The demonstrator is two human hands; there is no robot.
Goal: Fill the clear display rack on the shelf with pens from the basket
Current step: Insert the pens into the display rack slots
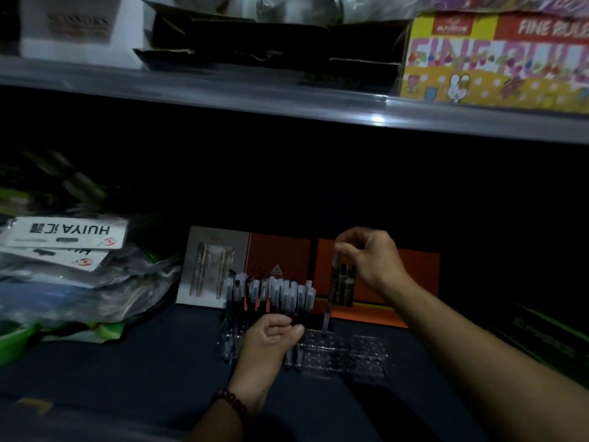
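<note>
At the left of the frame a heap of plastic packets [63,237] slumps on the dark shelf [143,362]. Just right of it a grey card pack [210,266] leans at the back.

In the lower middle the clear display rack [350,352] sits on that shelf. Its left part is crowded with standing pens [271,291], while its right part shows bare holes. The left hand [271,339], a bead bracelet [231,400] on its wrist, has fingers and thumb curled round the barrels of those pens, steadying them, I'd judge.

Further right, the right hand [373,253] hangs above the rack in front of the orange boxes [398,272]. Its fingertips pinch the top of 1 pen [327,314], which hangs upright with its tip at a hole near the rack's middle.

So the step in hand looks like seating this pen. The next move calls for a straight drop into the hole and a clean release that doesn't knock the neighbours.

The light is poor. A green shape cut off at the lower left edge might be the basket, but I can't tell. Whether the pen's tip has entered its hole is unclear. A dark block under the right hand may be more pens, too blurred to say. The ruler box [497,59] at upper right runs off the frame.
</note>
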